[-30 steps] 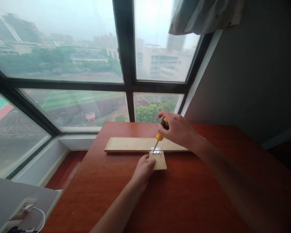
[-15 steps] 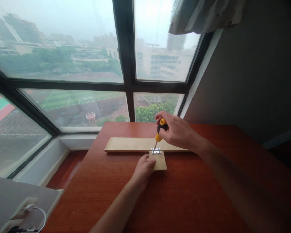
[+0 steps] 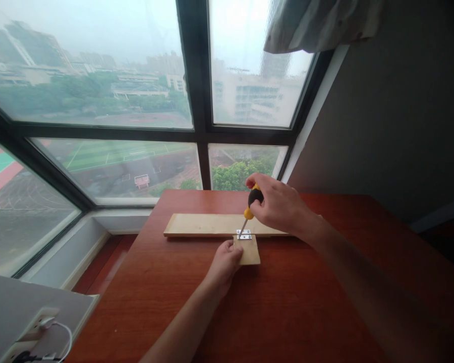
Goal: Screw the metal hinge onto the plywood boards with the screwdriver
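Note:
My right hand point(image 3: 278, 201) is wrapped round the yellow and black handle of a screwdriver point(image 3: 254, 197), which leans to the right. Its tip meets the lower left part of a silver hinge point(image 3: 244, 235). That hinge spans the joint between a long pale wooden board point(image 3: 204, 225) and a small wooden piece point(image 3: 250, 252). My left hand point(image 3: 226, 259) grips the small piece at its left edge, thumb on top and fingers partly hidden beneath. Whether a screw sits under the tip is too small to tell.
The boards lie on a reddish-brown table point(image 3: 166, 292). Beyond its far edge stands a dark window frame point(image 3: 200, 133). At lower left is a wall socket point(image 3: 41, 322) with a white cable plugged in. A curtain point(image 3: 321, 25) hangs at upper right.
My right hand and the screwdriver handle have shifted slightly to the right, and the grip on the handle has turned a little. My left hand and the boards stay almost still.

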`<move>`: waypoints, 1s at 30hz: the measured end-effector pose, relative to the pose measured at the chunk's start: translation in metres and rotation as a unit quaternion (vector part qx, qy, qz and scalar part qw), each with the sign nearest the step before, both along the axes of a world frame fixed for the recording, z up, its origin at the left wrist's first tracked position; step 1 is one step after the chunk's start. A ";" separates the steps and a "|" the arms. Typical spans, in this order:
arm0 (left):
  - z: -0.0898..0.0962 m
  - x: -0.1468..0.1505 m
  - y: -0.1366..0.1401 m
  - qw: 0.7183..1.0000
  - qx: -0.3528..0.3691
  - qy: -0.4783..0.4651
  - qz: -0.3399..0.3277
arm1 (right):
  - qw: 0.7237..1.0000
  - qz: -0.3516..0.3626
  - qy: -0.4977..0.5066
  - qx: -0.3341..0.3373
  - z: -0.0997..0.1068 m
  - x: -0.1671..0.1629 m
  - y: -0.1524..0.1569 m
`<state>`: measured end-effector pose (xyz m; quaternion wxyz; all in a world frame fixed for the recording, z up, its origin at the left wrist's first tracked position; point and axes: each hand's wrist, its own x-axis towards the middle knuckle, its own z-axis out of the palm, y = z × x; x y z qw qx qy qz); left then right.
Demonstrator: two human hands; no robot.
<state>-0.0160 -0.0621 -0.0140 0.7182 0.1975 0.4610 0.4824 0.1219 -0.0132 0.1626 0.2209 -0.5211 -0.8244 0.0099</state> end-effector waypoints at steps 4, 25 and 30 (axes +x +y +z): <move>-0.002 0.000 -0.001 1.000 0.002 0.004 0.002 | 0.998 -0.044 -0.029 0.017 0.000 -0.003 0.002; -0.001 0.000 -0.002 1.000 0.004 0.009 0.000 | 0.999 0.036 0.034 -0.014 0.001 -0.001 -0.002; -0.001 0.001 -0.001 1.000 0.006 0.013 -0.003 | 0.999 -0.029 -0.004 0.027 -0.002 -0.006 -0.001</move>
